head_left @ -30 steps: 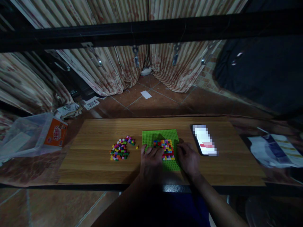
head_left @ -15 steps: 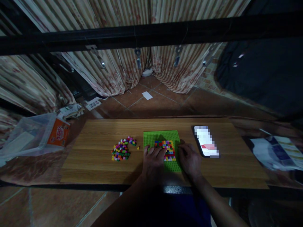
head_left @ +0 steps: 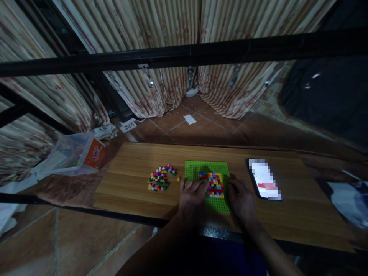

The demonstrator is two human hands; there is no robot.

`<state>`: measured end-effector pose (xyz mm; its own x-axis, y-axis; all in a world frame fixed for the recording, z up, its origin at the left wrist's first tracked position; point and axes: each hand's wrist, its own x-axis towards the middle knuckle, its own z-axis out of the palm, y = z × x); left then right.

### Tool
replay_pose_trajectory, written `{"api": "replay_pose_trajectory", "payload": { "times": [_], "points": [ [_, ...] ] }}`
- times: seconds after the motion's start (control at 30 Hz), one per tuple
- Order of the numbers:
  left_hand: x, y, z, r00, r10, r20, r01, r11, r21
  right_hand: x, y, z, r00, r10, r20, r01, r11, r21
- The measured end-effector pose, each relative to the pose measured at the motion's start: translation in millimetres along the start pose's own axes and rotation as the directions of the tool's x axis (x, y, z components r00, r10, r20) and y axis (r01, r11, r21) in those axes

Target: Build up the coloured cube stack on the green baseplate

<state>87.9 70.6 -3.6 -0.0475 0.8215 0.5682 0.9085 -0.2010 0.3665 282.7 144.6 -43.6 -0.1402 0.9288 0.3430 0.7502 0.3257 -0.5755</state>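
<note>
Navy fabric [head_left: 230,258]: shows at the near edge of the wooden table [head_left: 129,184], between the person's forearms [head_left: 267,239].
Left hand [head_left: 193,197]: rests with bent fingers over the left side of a green baseplate [head_left: 218,206]; whether it grips a brick cannot be told.
Right hand [head_left: 241,197]: curls its fingers at the baseplate's right edge; anything pinched there is hidden.
Green baseplate: lies flat on the table, partly beneath the left hand.
Multicoloured block [head_left: 215,184]: sits built on the baseplate, between the hands.
Loose bricks [head_left: 158,179]: form a heap to the left, one yellow piece [head_left: 178,179] lying just apart.
Phone [head_left: 263,178]: lies right of the right hand, screen lit and pixelated.
Plastic box [head_left: 75,151]: stands off the table's left end, bearing an orange label [head_left: 95,153].
White paper [head_left: 190,119]: lies on the tiled floor [head_left: 175,132].
Striped curtains [head_left: 169,30]: hang across the background.
</note>
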Motion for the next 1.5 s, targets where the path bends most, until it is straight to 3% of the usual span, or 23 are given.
{"api": "replay_pose_trajectory", "payload": {
  "times": [0.07, 0.2, 0.43, 0.67, 0.9, 1.17, 1.5],
  "points": [
    [-4, -12, -11.4, 0.999, -0.049, -0.015, 0.049, 0.999, 0.017, 0, 0, 0, 1.000, 0.004, -0.006, -0.004, 1.000, -0.010],
    [-5, -41, -29.5, 0.967, -0.242, 0.083, 0.224, 0.957, 0.182, 0, 0, -1, 1.000, 0.004, -0.001, -0.004, 1.000, -0.009],
    [3, -61, -27.9, 0.931, -0.317, 0.183, 0.245, 0.911, 0.331, 0, 1, 0, 1.000, -0.001, -0.013, 0.001, 1.000, -0.020],
    [3, -55, -29.2, 0.916, -0.341, 0.214, 0.259, 0.906, 0.333, 0, 2, 1, 1.000, -0.002, -0.007, 0.002, 1.000, -0.027],
    [0, -42, -25.6, 0.945, -0.282, 0.166, 0.270, 0.958, 0.094, 1, -1, -1, 1.000, 0.011, 0.002, -0.011, 1.000, -0.012],
    [9, -13, -28.1, 0.984, -0.143, 0.111, 0.154, 0.984, -0.095, 2, -3, -2, 1.000, 0.029, 0.008, -0.029, 1.000, -0.006],
    [22, 0, -8.7, 0.991, -0.100, 0.088, 0.105, 0.993, -0.051, 2, -4, -1, 0.999, 0.037, 0.010, -0.037, 0.999, -0.006]
  ]
}}
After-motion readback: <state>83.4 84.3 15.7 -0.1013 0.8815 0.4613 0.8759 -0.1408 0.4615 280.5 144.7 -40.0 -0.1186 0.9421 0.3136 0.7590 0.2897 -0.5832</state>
